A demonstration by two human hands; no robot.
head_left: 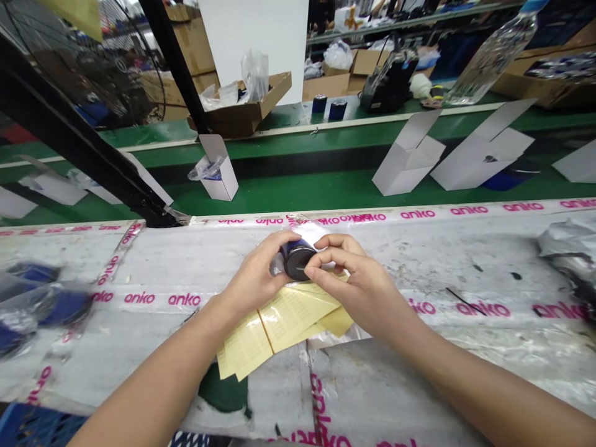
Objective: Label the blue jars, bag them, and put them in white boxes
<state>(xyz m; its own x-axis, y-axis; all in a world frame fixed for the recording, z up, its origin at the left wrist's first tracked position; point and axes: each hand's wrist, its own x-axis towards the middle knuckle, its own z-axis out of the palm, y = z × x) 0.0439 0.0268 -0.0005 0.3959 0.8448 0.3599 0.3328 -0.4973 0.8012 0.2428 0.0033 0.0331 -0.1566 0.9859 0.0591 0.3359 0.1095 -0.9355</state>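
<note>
My left hand (256, 271) is wrapped round a short blue cylinder with a flat black round end (298, 263), held tilted toward me just above the bench. My right hand (354, 273) has its thumb and forefinger pinched together at the right edge of that black end; whatever they grip there is too small to make out. Clear plastic shows beside the cylinder under my left fingers. Beneath both hands lie yellow sheets of printed labels (293, 313), overlapping one another.
A green conveyor (298, 186) runs behind the bench, carrying open white boxes (405, 161). Bagged blue items (60, 304) lie at left, and plastic bags (570, 242) at right. A black post (88, 136) slants across the left. Two dark blue cylinders (338, 110) stand on the ledge beyond.
</note>
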